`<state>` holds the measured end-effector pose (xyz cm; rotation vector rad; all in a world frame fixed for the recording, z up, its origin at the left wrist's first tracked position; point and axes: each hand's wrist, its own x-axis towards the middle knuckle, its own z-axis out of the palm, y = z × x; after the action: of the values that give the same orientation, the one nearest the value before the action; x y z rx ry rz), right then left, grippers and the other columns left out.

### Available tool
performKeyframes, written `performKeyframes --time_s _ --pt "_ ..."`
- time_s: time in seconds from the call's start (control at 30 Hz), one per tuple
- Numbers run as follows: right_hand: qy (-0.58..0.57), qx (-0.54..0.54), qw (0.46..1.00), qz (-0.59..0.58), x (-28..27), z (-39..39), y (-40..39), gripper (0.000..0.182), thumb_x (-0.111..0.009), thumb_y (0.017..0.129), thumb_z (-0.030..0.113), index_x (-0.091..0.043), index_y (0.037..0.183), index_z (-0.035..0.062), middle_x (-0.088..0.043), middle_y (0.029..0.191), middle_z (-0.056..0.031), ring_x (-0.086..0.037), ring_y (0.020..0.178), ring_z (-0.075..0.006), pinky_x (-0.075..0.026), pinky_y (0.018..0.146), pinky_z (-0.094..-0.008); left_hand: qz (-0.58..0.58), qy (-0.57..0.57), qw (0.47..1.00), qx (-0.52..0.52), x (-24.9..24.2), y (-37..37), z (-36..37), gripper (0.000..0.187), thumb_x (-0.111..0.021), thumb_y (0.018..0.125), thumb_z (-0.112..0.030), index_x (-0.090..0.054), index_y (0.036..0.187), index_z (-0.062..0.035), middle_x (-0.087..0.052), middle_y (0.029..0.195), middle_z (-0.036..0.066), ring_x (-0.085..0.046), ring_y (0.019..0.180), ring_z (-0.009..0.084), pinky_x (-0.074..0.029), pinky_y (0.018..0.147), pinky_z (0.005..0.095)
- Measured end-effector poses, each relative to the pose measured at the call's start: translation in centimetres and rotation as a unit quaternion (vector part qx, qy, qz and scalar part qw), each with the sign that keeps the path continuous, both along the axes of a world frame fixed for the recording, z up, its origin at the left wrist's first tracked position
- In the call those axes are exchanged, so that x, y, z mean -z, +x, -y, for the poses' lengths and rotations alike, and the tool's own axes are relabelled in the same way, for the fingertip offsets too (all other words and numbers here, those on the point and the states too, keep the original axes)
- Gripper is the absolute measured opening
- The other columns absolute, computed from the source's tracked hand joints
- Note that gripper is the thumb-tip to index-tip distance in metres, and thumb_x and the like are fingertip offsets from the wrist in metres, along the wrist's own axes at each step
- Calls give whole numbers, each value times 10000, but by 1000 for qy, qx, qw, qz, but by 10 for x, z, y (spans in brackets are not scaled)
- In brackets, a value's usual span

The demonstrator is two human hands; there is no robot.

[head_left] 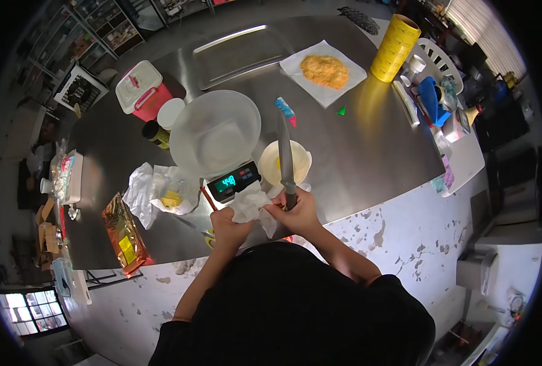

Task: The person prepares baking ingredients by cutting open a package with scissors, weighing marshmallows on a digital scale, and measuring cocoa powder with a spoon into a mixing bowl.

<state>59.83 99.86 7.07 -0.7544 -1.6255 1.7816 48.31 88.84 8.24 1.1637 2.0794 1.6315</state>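
Note:
My right hand point(297, 213) is closed round the dark handle of a knife point(285, 152), its blade pointing up and away from me. Its fingertips also touch a crumpled white paper towel point(251, 204). My left hand point(229, 227) grips the other side of that towel, close to the table's front edge. Just beyond the towel is a black digital scale point(233, 182) with lit digits. On it, or over its far edge, rests a large translucent bowl point(216, 131). Right of the scale stands a cream bowl point(269, 163), partly hidden behind the blade.
Breadcrumb-coloured food point(324, 71) lies on white paper at the back. A yellow roll point(395, 49) stands at the right. On the left are a pink-and-white container point(144, 91), a dark jar point(155, 134), an open bag with yellow pieces point(172, 198) and an orange foil packet point(124, 235).

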Motion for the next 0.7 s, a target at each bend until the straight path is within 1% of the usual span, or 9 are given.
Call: performKeyframes --time_s 0.03,0.13,0.23,0.37,0.4,0.5,0.63,0.67,0.7 --pt "-4 -6 1000 -4 -1 -3 1 266 -721 655 59 -457 674 36 -557 623 -15 -536 600 -60 -453 550 -219 2 -1 1000 -1 -2 2 -2 169 -692 630 -78 -656 775 1 -644 676 86 -609 599 109 -466 558 228" --pt "35 8 999 -27 10 -17 2 278 -715 662 50 -437 660 44 -557 629 -20 -520 578 -57 -449 546 -217 137 -170 976 4 -9 4 -9 271 -743 652 -128 -642 866 5 -648 729 94 -610 634 107 -472 572 217" --pt "1 63 998 -12 8 -46 4 286 -715 661 47 -429 657 48 -553 629 -17 -501 548 -56 -435 508 -213 101 -84 990 46 -11 8 -12 376 -731 658 -94 -583 976 43 -637 874 112 -614 635 116 -482 578 207" --pt "83 224 970 53 33 -137 -2 280 -717 659 69 -439 637 48 -553 614 -26 -490 506 -58 -416 429 -214 68 -149 982 89 -12 4 -4 378 -695 692 -83 -568 1037 3 -627 937 106 -623 645 125 -494 601 234" --pt "60 237 966 87 38 -158 -5 273 -723 649 85 -453 637 45 -560 616 -37 -494 497 -65 -419 418 -221 69 -187 974 104 -19 3 -1 343 -678 700 -74 -580 1021 -5 -617 971 110 -623 640 121 -490 598 243" --pt "44 239 958 150 67 -204 -20 269 -734 624 119 -479 646 38 -571 618 -54 -509 482 -84 -424 404 -234 8 -177 978 110 -12 4 11 328 -669 703 -75 -584 1010 3 -620 960 111 -620 635 116 -478 578 240" --pt "80 180 957 215 102 -221 -48 275 -738 616 132 -487 666 33 -564 587 -50 -514 433 -93 -417 362 -221 54 -179 980 74 -11 8 22 314 -660 701 -56 -588 1005 -15 -612 809 84 -580 575 110 -460 545 226" --pt "61 159 957 235 107 -222 -53 291 -743 594 177 -513 689 29 -583 613 -70 -552 486 -135 -455 437 -271 53 -181 979 71 -11 7 25 314 -660 701 -56 -588 1005 -15 -612 809 84 -580 575 110 -460 545 226" --pt "60 159 957 235 112 -222 -58 291 -743 594 177 -513 689 29 -583 613 -70 -552 486 -135 -455 437 -271 51 -192 978 63 -12 7 27 308 -658 701 -53 -590 999 -19 -595 780 80 -568 576 111 -461 549 227"
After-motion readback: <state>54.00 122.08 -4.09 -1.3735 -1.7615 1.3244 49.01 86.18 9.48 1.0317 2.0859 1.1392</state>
